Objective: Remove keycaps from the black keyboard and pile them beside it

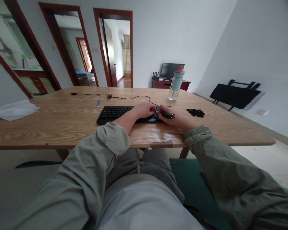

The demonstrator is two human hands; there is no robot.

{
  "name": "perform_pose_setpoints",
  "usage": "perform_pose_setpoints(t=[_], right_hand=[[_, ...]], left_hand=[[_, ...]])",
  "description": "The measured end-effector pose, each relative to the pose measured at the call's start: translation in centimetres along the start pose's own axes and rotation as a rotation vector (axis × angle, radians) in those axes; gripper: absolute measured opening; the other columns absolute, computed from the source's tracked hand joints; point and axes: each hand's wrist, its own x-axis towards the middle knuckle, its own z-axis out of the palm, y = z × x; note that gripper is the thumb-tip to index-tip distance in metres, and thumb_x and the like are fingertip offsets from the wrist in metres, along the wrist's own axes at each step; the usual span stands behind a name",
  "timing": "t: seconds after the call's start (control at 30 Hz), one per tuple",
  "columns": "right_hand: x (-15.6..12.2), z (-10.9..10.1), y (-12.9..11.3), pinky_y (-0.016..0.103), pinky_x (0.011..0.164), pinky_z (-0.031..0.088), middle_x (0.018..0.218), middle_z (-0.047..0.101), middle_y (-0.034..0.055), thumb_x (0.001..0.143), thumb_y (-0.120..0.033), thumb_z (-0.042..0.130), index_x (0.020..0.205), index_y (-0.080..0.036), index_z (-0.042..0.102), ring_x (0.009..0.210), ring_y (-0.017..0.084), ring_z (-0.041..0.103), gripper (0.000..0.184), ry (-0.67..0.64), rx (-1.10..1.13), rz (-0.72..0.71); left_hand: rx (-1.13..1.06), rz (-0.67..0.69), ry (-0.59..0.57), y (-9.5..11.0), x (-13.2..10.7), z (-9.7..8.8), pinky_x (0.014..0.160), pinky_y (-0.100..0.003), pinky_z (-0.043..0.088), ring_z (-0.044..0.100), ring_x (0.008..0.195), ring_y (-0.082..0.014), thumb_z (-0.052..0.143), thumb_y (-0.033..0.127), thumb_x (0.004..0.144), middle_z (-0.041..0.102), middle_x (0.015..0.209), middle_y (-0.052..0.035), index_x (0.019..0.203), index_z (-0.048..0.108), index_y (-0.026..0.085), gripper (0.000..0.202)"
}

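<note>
A black keyboard (115, 112) lies on the wooden table in front of me, with its right part between my hands. My right hand (171, 118) is closed around a black-handled tool (168, 115); the handle's end sticks out on the right and its working tip is hidden at the keys. My left hand (144, 110) rests over the keyboard just left of it, its fingers curled down onto the keys. Whatever those fingers pinch, if anything, is hidden. To the right lies a small pile of black pieces (196, 112) that look like keycaps.
A clear bottle with a red and teal lid (176, 84) stands beyond my right hand. A small blue brush (98, 103) lies behind the keyboard, near its black cable (129, 98). White crumpled plastic (14, 110) covers the table's left end. Brown tape (162, 144) marks the front edge.
</note>
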Motion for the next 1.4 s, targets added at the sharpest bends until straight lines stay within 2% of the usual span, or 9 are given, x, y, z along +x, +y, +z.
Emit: perform_pose_setpoints(t=[0.1,0.33,0.4,0.6,0.73,0.83,0.97,1.17,1.4], right_hand=[[-0.3,-0.6,-0.8,0.034,0.069,0.041,0.089,0.067,0.008,0.097,-0.035,0.053,0.097,-0.024,0.051,0.074,0.022,0.059,0.012,-0.05,-0.06,-0.077],[-0.4,-1.4,-1.2,0.034,0.07,0.041,0.089,0.067,0.0087,0.098,-0.036,0.052,0.096,-0.023,0.051,0.075,0.022,0.058,0.013,-0.075,-0.075,-0.111],[-0.3,-1.2,-0.8,0.034,0.07,0.042,0.088,0.068,0.0069,0.096,-0.038,0.055,0.096,-0.023,0.053,0.074,0.021,0.058,0.015,-0.059,-0.035,-0.078],[1.6,-0.6,0.1,0.034,0.07,0.045,0.081,0.066,0.0062,0.089,-0.032,0.059,0.085,-0.023,0.057,0.076,0.022,0.056,0.01,0.108,0.019,0.216],[3.5,-0.6,-0.1,0.035,0.072,0.046,0.08,0.065,0.0061,0.084,-0.025,0.059,0.079,-0.023,0.057,0.077,0.022,0.056,0.006,0.127,0.062,0.308],[4.5,-0.5,-0.2,0.035,0.072,0.046,0.073,0.062,0.0047,0.082,-0.023,0.059,0.071,-0.023,0.055,0.075,0.022,0.056,0.012,0.13,0.078,0.384],[5.2,-0.5,-0.1,0.034,0.071,0.044,0.071,0.063,0.0034,0.08,-0.024,0.061,0.066,-0.022,0.055,0.072,0.02,0.054,0.014,0.123,0.085,0.4],[5.7,-0.9,0.1,0.033,0.072,0.044,0.07,0.062,0.0021,0.073,-0.022,0.064,0.068,-0.02,0.059,0.073,0.019,0.055,0.007,0.067,0.121,0.413],[6.7,-0.7,1.6,0.033,0.068,0.04,0.068,0.059,0.0015,0.073,-0.025,0.061,0.063,-0.021,0.054,0.071,0.018,0.052,0.013,-0.015,0.105,0.39]], left_hand=[[0.007,-0.004,0.003,-0.1,-0.1,-0.1,0.079,-0.03,0.051,0.07,0.084,-0.0213,0.061,0.02,0.09,0.081,0.096,-0.008,0.1,0.082,0.017,0.023],[0.014,-0.009,0.024,-0.3,-0.1,-0.2,0.076,-0.03,0.049,0.069,0.081,-0.0206,0.061,0.022,0.089,0.08,0.093,-0.0079,0.096,0.082,0.018,0.023],[0.025,-0.008,0.02,-0.3,-0.1,-0.2,0.075,-0.03,0.049,0.069,0.082,-0.021,0.061,0.022,0.089,0.08,0.093,-0.0081,0.095,0.082,0.018,0.022],[0.003,-0.042,-0.006,-0.3,0.0,-0.2,0.078,-0.029,0.051,0.071,0.087,-0.0207,0.063,0.022,0.088,0.081,0.096,-0.0058,0.101,0.083,0.02,0.024],[-0.015,-0.056,-0.007,-0.4,0.1,-0.1,0.079,-0.028,0.052,0.071,0.087,-0.0199,0.063,0.02,0.088,0.081,0.097,-0.0049,0.101,0.082,0.02,0.023],[-0.019,-0.066,-0.001,-0.4,0.0,-0.1,0.078,-0.029,0.052,0.071,0.086,-0.0198,0.063,0.021,0.089,0.081,0.098,-0.0052,0.104,0.082,0.018,0.024],[-0.003,-0.098,0.002,-0.3,0.0,-0.2,0.081,-0.029,0.053,0.071,0.087,-0.0201,0.064,0.023,0.09,0.081,0.099,-0.005,0.103,0.082,0.019,0.022],[-0.001,-0.115,-0.007,-0.4,0.0,-0.2,0.083,-0.029,0.053,0.072,0.092,-0.0203,0.063,0.025,0.091,0.082,0.102,-0.0049,0.103,0.082,0.02,0.023],[0.009,-0.102,0.013,-0.5,0.0,-0.2,0.081,-0.03,0.053,0.072,0.09,-0.021,0.062,0.025,0.091,0.081,0.101,-0.006,0.101,0.082,0.019,0.023]])
